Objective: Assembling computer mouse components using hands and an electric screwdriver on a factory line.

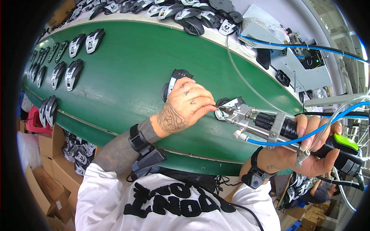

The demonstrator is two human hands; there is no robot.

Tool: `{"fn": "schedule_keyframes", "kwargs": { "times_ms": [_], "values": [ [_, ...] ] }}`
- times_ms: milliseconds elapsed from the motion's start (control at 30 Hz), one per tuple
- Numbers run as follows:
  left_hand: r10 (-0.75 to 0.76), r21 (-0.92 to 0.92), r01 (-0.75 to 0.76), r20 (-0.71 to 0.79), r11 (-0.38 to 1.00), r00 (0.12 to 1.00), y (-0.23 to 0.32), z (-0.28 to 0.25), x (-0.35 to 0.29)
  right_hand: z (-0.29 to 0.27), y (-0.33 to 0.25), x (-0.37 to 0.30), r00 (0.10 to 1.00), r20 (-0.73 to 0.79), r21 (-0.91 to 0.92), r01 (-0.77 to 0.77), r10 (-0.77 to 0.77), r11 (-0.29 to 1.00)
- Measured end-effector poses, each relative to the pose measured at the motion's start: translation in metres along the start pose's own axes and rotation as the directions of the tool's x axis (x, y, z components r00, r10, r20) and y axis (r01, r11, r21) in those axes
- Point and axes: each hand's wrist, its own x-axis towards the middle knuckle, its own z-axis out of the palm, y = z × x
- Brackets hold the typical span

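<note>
My right hand wraps around a black electric screwdriver with a metal feed head and a green patch on its body. The tool lies nearly level, its nose pointing left. At that nose, the closed fingertips of my left hand pinch the metal tip; whether a screw is there too, I cannot tell. Beneath and behind my left hand rests a black and silver computer mouse shell on the green conveyor belt, partly covered. Another mouse shell sits just beyond the screwdriver's nose.
More mouse shells and green circuit boards lie at the belt's left. Along the far ledge, many shells are heaped. A white screw-feeding machine stands far right; a blue hose runs to the tool. Cardboard boxes stand lower left.
</note>
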Motion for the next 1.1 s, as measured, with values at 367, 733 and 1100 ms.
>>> {"fn": "schedule_keyframes", "kwargs": {
  "times_ms": [367,733,1100],
  "values": [
    [-0.379,0.370,0.318,0.105,0.873,0.919,-0.014,0.002,-0.008,-0.005,-0.004,0.005,0.998,-0.053,-0.125,0.013,-0.019,0.992],
    [-0.493,-0.753,0.394,0.648,-0.527,0.580,-0.014,0.002,0.000,0.000,-0.004,0.007,0.984,-0.147,-0.137,0.077,-0.097,0.988],
    [-0.453,-0.719,0.343,0.664,-0.604,0.595,0.003,0.006,-0.002,-0.003,0.002,0.006,0.984,-0.140,-0.135,0.096,-0.114,0.986]
  ]
}}
